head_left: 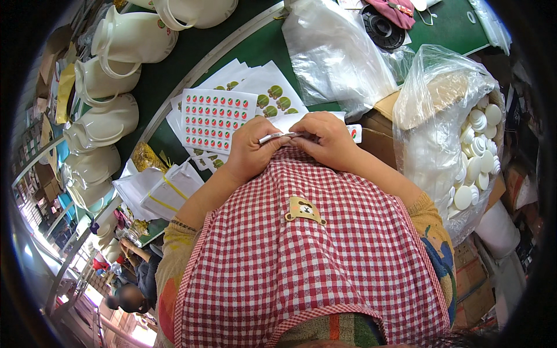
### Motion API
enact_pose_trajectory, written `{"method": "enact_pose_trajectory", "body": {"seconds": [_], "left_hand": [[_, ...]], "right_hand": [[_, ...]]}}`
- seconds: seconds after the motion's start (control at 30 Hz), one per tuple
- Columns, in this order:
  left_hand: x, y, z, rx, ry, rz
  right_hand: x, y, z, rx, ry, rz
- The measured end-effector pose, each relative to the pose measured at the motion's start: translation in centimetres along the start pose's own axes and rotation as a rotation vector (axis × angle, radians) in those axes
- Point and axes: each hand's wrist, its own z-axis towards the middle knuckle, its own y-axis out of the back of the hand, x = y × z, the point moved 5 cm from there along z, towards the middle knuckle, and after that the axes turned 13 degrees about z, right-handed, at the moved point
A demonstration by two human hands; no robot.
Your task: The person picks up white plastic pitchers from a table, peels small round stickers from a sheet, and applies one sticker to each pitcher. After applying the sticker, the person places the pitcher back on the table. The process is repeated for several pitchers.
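Observation:
In front of my apron, both hands pinch a white sticker sheet (354, 134) that is bent and seen nearly edge-on. My left hand (253, 149) is closed on its left end, thumb against the curled fingers. Close beside it, my right hand (329, 141) is closed too, with the fingertips almost touching the left ones. Red and green prints show on the part of the sheet sticking out past the right hand. Just beyond my left hand lies a flat sheet of small red and green stickers (217, 119). It rests on larger white sheets with round green prints (275, 100).
White buckets with handles (142, 37) line a curved rail at the left. A plastic-lined box of white round caps (477, 152) stands at the right, with clear plastic bags (336, 52) at the back. White paper pieces (156, 194) lie near my left forearm. Another person (145, 272) is at lower left.

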Motion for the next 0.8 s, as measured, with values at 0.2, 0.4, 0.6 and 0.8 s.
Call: {"method": "enact_pose_trajectory", "body": {"seconds": [0.2,0.4,0.6,0.8], "left_hand": [[0.2,-0.1,0.2,0.034,0.020,-0.071],[0.4,-0.7,0.2,0.022,0.006,-0.178],[0.2,-0.3,0.0,-0.017,-0.030,-0.147],[0.0,-0.2,-0.1,-0.048,-0.080,-0.099]], "right_hand": [[-0.1,0.0,-0.2,0.001,0.026,-0.033],[-0.3,0.3,-0.3,-0.011,-0.026,-0.025],[-0.8,0.9,-0.7,-0.031,-0.091,0.056],[-0.9,0.7,-1.0,-0.046,-0.055,0.032]]}}
